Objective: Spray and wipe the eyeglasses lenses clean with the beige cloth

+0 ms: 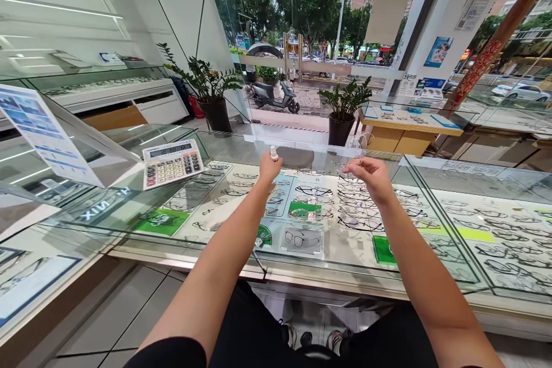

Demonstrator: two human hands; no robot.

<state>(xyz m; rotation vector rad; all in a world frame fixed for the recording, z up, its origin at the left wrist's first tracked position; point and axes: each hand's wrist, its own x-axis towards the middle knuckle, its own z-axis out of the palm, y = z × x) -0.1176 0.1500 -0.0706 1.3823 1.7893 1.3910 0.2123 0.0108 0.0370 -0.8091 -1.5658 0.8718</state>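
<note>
My left hand (pixel 269 169) is closed round a small white spray bottle (pixel 273 153), its top poking out above my fingers over the glass counter (pixel 241 146). To the right, my right hand (pixel 374 177) pinches a thin-rimmed pair of glasses (pixel 360 140), hard to make out against the bright background. Both hands are held out above the far part of the counter, apart from each other. Beneath the glass lie rows of spectacle frames (pixel 314 190), with green cards (pixel 162 222) among them.
A calculator (pixel 172 164) rests on the counter at the left, near a leaning printed sign (pixel 45 132). Two potted plants (pixel 217 115) stand beyond the counter by the window. More display cases with frames (pixel 513 236) extend to the right. A scooter (pixel 276 95) is parked outside.
</note>
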